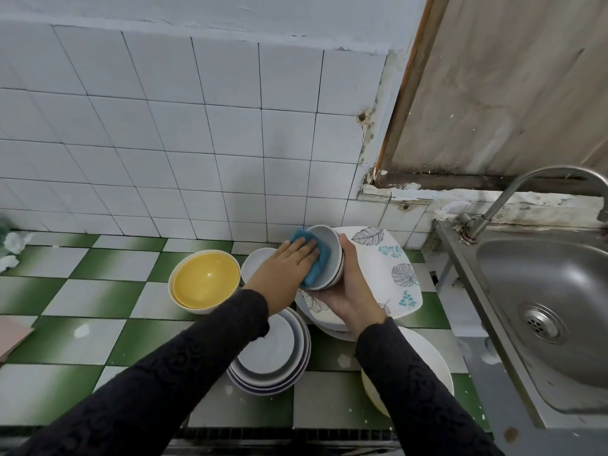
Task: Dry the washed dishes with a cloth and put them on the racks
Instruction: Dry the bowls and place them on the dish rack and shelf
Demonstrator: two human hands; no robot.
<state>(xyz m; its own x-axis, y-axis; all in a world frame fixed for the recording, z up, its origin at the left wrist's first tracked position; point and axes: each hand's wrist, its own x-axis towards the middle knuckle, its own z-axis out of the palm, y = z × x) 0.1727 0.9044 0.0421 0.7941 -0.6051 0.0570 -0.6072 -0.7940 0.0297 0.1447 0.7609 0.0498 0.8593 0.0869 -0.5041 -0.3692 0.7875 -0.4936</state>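
My right hand [350,287] grips a small white bowl [332,255] from behind, tilted so its mouth faces left, above the counter. My left hand [283,266] lies with straight fingers on a blue cloth [316,268] and presses it into the bowl's mouth. Below my hands sits a square plate with a leaf print [391,268] on top of other plates. A stack of round white plates [273,357] lies under my left forearm. A yellow bowl set in a white one [205,281] stands to the left, with another white bowl [256,261] beside it.
The counter [98,297] has green and white checked tiles and a white tiled wall behind. A steel sink [552,311] with a tap [513,192] is at the right. A large white bowl [437,366] sits under my right forearm. Crumpled paper [13,245] lies far left.
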